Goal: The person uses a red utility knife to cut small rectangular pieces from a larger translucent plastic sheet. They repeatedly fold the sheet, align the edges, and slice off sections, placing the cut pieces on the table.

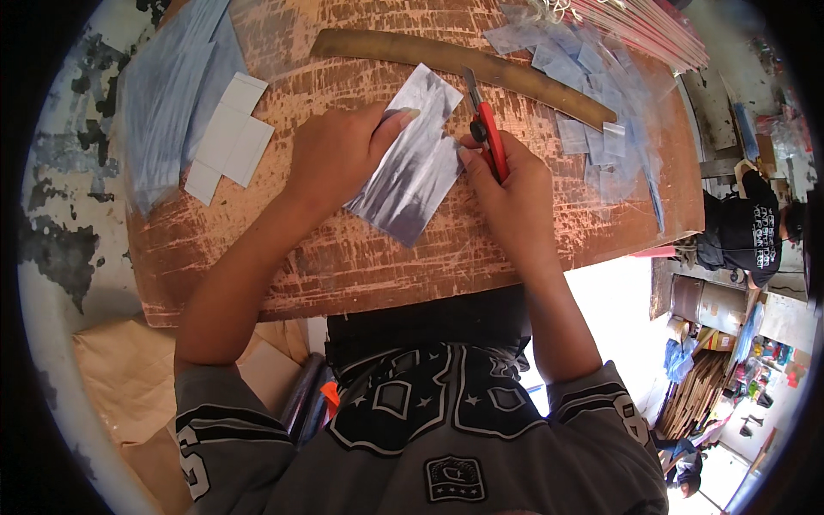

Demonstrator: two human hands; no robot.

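A shiny silver sheet [403, 184], notched along its right edge, is held at a slant over the scored brown table. My left hand [343, 150] grips its left edge, thumb on top and the other fingers hidden beneath. In my right hand [512, 184] is a red utility knife [491, 137] with its blade out, pointing up and away. The thumb of that hand also touches the sheet's right edge. To the left lies a white card cutout [230, 137] with stepped edges and drawn lines. Beyond the sheet rests a long brown ruler-like strip [463, 64].
Bluish clear plastic sheets [167, 103] are stacked at the table's left. Small clear plastic pieces [601, 103] lie scattered at the right, near a bundle of pinkish rods [639, 34]. Brown paper [120, 378] lies below the table's left edge. Another person [747, 227] is far right.
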